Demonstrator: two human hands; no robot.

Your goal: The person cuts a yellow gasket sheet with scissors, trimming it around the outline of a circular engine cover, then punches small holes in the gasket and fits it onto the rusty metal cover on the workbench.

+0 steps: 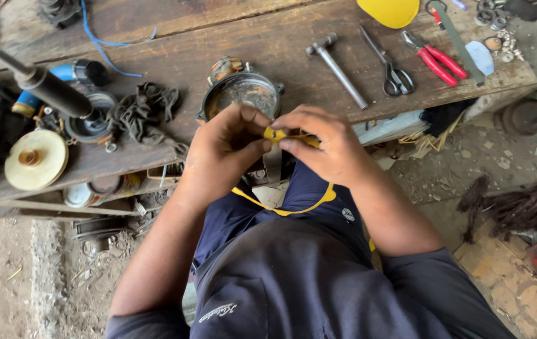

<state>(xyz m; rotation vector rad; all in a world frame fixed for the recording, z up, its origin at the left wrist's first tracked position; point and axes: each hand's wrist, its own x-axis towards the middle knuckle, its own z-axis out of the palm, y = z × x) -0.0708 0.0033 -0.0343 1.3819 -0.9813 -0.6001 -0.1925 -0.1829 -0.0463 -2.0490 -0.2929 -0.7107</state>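
The fingers of the left hand are pinched narrow on one end of a thin yellow strip, and the fingers of the right hand are pinched on it from the other side, so both hands hold it between them. The strip sits just in front of the person's chest, at the near edge of the wooden table. From the pinch it hangs down in a loop across the dark blue lap and comes up again on the right.

To work the strip well, the judgement is that the two pinches should stay close together, thumbs pressing flat, so the short stretch between them stays taut and does not twist. The hanging loop wants slack, free of the knees.

Just beyond the hands on the table lies a round metal housing, rusty inside. Left of it lie a crumpled dark rag, a black rod standing in a round part, and a cream-coloured disc. To the right lie a metal T-handled tool, scissors, red-handled pliers and, at the far edge, a yellow cap. A blue wire trails over the far left of the table. Dirt floor and rubble lie below on the right.
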